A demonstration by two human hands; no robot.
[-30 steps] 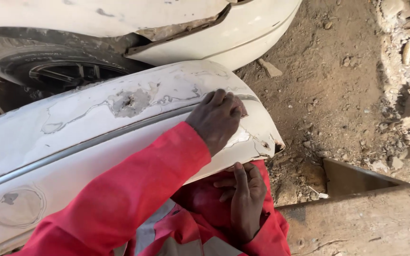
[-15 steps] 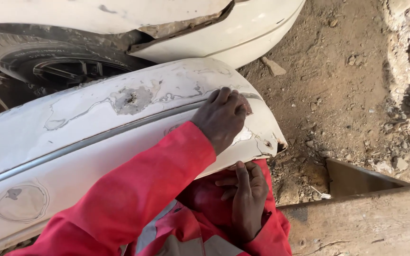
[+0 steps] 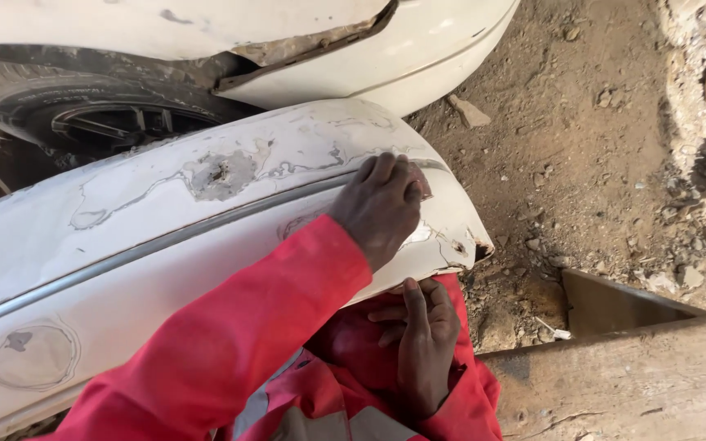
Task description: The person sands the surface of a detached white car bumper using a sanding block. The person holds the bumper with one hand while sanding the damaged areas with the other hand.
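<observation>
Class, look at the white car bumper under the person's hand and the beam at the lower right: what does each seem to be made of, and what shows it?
White car bumper: probably painted plastic, glossy white; the paint is chipped and sanded to dull grey patches, and the torn end shows no rust. Rough brown beam: apparently weathered wood, matte, with cracks along its length.

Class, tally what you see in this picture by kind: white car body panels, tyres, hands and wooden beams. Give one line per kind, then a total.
White car body panels: 2, the loose bumper and the car's body
Tyres: 1, the tyre
Hands: 2, the left hand and the right hand
Wooden beams: 1, the beam
Total: 6
</observation>
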